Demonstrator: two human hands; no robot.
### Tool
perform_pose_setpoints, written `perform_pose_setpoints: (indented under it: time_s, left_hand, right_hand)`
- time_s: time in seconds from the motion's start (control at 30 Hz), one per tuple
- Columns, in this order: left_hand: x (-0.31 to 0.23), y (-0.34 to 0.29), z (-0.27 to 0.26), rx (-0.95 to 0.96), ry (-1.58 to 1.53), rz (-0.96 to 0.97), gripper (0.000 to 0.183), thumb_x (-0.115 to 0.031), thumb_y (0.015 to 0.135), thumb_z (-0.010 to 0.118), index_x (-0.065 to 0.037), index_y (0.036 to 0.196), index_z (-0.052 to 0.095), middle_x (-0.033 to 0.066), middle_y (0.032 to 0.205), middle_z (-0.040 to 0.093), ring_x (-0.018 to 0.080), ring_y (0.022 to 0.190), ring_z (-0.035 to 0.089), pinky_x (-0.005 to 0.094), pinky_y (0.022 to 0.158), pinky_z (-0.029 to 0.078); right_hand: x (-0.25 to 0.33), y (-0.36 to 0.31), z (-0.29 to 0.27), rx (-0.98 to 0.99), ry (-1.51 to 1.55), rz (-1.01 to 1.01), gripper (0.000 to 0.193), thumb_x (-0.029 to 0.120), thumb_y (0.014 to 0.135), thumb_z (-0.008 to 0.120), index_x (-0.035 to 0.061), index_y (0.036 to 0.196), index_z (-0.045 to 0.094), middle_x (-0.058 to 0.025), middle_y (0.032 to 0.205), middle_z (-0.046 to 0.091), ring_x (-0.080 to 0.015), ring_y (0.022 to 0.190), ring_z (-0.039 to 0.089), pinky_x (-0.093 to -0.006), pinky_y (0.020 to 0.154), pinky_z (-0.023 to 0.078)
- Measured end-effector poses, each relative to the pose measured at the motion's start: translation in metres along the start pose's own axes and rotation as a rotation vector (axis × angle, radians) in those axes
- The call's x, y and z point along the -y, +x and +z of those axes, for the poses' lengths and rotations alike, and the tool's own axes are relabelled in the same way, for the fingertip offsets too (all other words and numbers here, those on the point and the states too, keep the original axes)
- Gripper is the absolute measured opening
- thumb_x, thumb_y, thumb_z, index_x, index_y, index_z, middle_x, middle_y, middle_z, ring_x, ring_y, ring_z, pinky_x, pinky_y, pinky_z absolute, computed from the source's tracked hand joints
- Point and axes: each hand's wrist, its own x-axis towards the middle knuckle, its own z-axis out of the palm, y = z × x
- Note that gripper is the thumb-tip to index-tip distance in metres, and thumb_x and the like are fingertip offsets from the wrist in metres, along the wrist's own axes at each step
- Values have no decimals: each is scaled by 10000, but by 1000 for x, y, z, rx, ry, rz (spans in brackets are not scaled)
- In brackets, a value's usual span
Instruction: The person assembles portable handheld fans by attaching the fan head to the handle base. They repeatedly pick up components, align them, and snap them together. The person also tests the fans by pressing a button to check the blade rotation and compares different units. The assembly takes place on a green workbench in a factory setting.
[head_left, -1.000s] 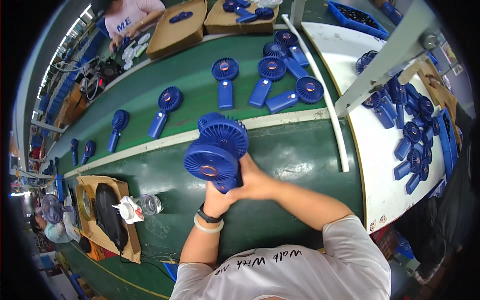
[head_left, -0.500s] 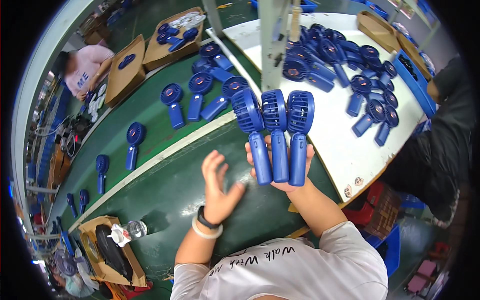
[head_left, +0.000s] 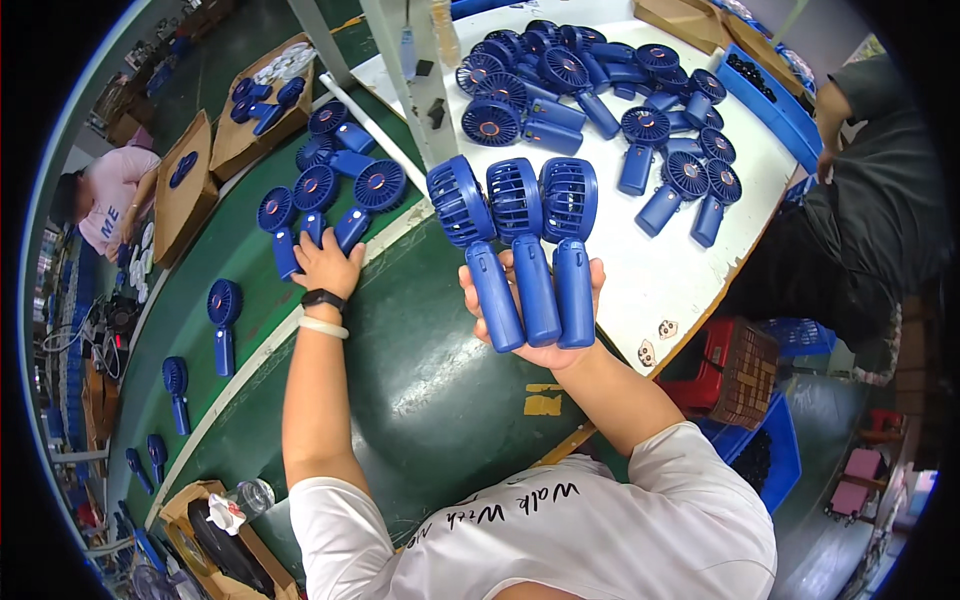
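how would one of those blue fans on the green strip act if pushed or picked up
A blue fan would likely stay stiff, as its handle and round head look like hard plastic. Pushed, it may swing rather than roll straight, that head being wider than the handle. It is probably light: the right hand holds three similar fans.

A clear container (head_left: 255, 496) sits beside a cardboard box (head_left: 264, 552).

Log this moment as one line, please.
right hand: holding three blue fans | left hand: fingers spread, at fan handle on green belt | white table: more fans
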Motion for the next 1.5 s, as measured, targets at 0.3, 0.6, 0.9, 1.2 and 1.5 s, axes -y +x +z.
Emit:
perform_pose_setpoints:
  time_s: [0.3,0.6,0.9,1.2,1.5]
  left_hand:
    - [25,18,-31,63,20,35,581,-569,658,666,-139,1048,624,255,1212,460,442,1070,476,506,869,432]
    - [98,-113,-57,-324,76,121,485,-350,618,770,-64,977,611,283,1212,449,455,1051,469,516,869,410]
    - [154,-231,-73,-243,250,-268,524,-297,655,757,-38,1079,593,282,1239,430,447,1131,407,516,961,336]
    - [113,-221,-77,174,-1748,-508,476,-325,942,472,-10,1295,414,134,1151,568,172,926,569,290,794,473]
    - [75,-204,-87,245,-2281,-243,552,-161,875,591,-20,1343,333,170,1305,451,284,1131,524,457,949,454]
  right_hand:
    - [20,-12,8,-28,-61,-15,850,619,652,709,116,1279,432,-191,1359,321,-327,1229,381,-481,964,362]
    - [71,-20,5,-40,-222,-40,886,605,667,703,78,1305,386,-244,1361,301,-395,1238,378,-532,994,363]
    - [130,-18,21,-849,-1324,-67,578,200,666,706,11,1154,461,-89,893,579,-186,774,601,-313,697,518]
    - [141,28,-10,-888,-2889,280,763,290,533,794,32,1179,482,-222,1230,451,-385,1127,464,-423,944,399]
    - [138,57,-21,-741,-3318,-322,657,237,644,781,47,1202,489,-214,1264,448,-378,1167,439,-444,970,370]
